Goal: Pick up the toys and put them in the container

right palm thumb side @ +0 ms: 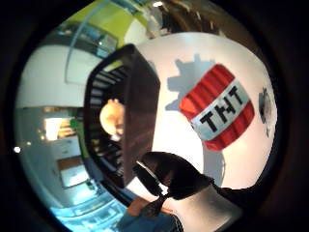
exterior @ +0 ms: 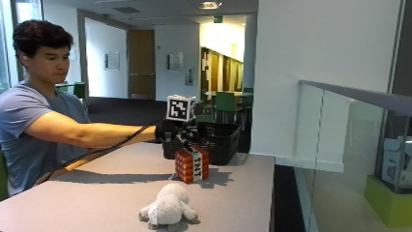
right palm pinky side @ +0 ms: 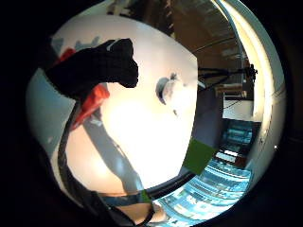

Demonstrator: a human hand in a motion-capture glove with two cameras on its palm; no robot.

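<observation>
A red TNT block toy (exterior: 192, 165) stands upright on the grey table (exterior: 96, 193), just in front of a black slatted basket (exterior: 222, 137). My gloved right hand (exterior: 170, 131) hovers above and slightly left of the block, apart from it, holding nothing. The thumb side palm view shows the TNT block (right palm thumb side: 218, 108) on the tabletop beside the basket (right palm thumb side: 140, 96), with a pale yellow toy (right palm thumb side: 112, 117) inside it. A white plush animal (exterior: 169, 207) lies near the table's front edge. Gloved fingers (right palm pinky side: 94, 66), loosely curled, partly hide the red block (right palm pinky side: 94, 101).
The table's right edge runs beside a glass railing (exterior: 334, 145). The person sits at the table's left side with the arm stretched across it. Bare tabletop lies between the block and the plush.
</observation>
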